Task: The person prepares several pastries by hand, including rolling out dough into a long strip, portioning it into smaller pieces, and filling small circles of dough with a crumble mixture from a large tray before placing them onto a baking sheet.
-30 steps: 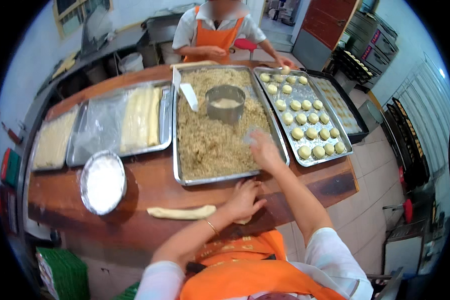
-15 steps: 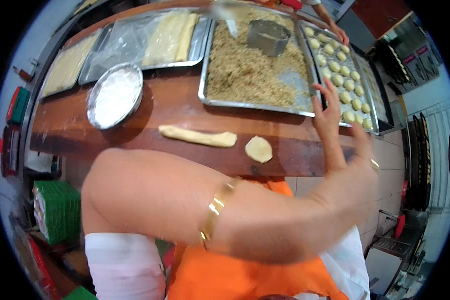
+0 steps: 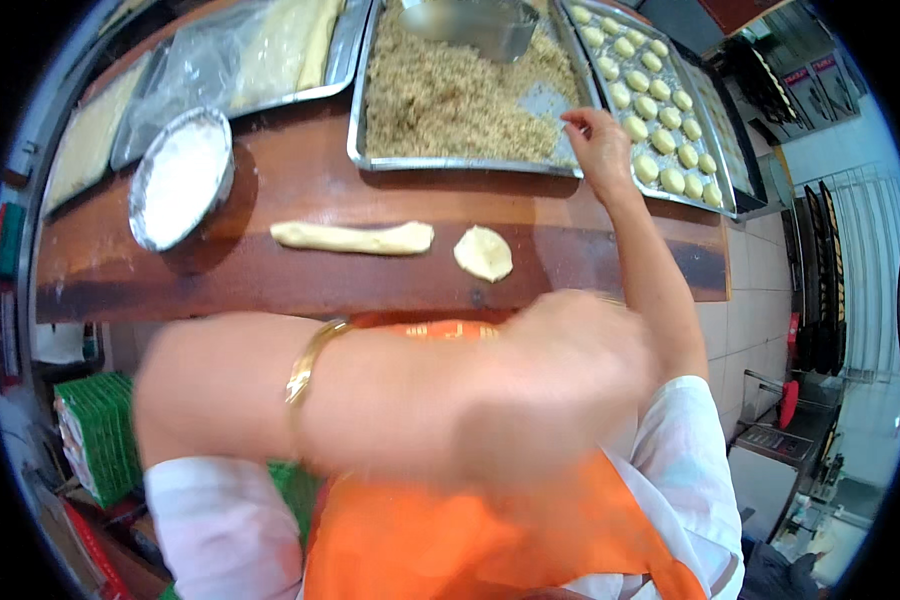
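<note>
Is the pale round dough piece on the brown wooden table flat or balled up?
Flat: the pale round dough piece lies as a disc on the brown wooden table, unlike the rounded yellowish dough balls.

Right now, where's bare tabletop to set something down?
Bare wood: between the dough strip and the near rim of the crumb-filled tray; also between the flattened dough disc and the right forearm. Crowded: the far side, where that tray and the dough-ball tray stand side by side.
</note>
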